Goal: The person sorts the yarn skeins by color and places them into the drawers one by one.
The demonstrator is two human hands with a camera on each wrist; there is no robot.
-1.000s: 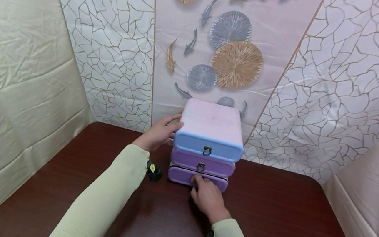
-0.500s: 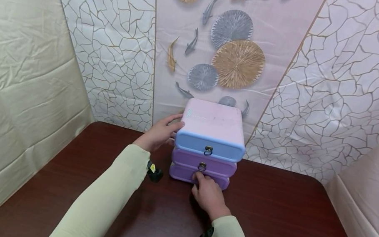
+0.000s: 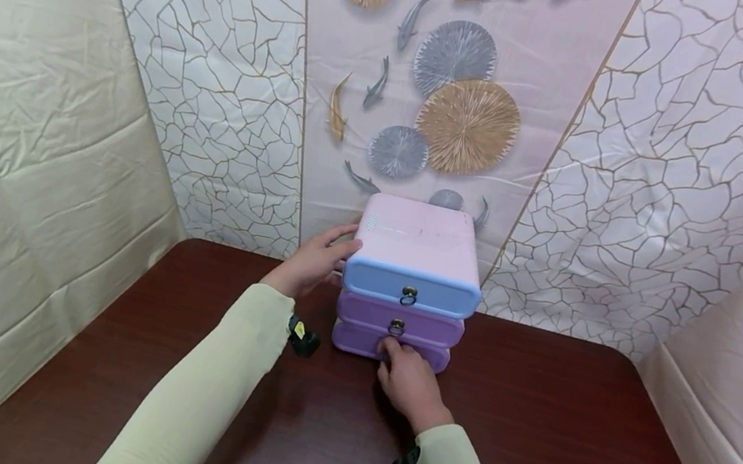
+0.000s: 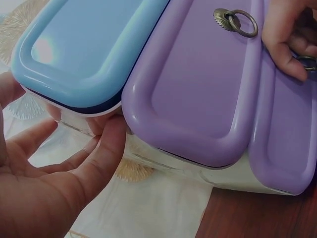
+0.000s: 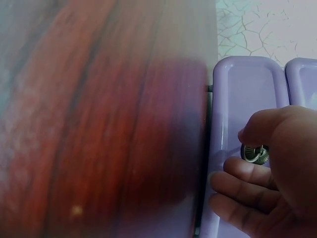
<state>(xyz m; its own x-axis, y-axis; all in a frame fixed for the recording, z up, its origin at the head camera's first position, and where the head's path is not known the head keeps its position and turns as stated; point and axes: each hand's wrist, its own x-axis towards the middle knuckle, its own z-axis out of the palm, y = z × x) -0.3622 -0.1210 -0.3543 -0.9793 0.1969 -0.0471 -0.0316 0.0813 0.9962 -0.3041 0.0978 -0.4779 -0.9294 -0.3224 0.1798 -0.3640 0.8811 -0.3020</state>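
Note:
A stack of three small drawers stands on the table, its top a pale pink lid (image 3: 419, 234). Uppermost is the blue drawer (image 3: 378, 281); two purple ones lie below, the middle drawer (image 4: 203, 74) and the bottom drawer (image 5: 247, 89). My left hand (image 4: 54, 173) rests its fairly straight fingers against the stack's left side, by the blue drawer. At the bottom drawer's front is my right hand (image 3: 410, 384), its digits loosely bent around the ring pull (image 5: 255, 154). That ring shows in the gap below the thumb, not visibly pinched. All drawers look closed.
The dark reddish-brown table (image 3: 543, 445) extends on both sides of the stack. Behind it hangs a patterned cloth (image 3: 647, 189) with fish and discs. Beige cloth (image 3: 18, 161) walls the left side, another the right. Ring pulls (image 3: 408, 295) stick out from the upper drawers.
The bottom drawer has slid back into the stack, and the dark gap above its front has gone. My right hand moved slightly forward with it; my left hand stayed against the side.

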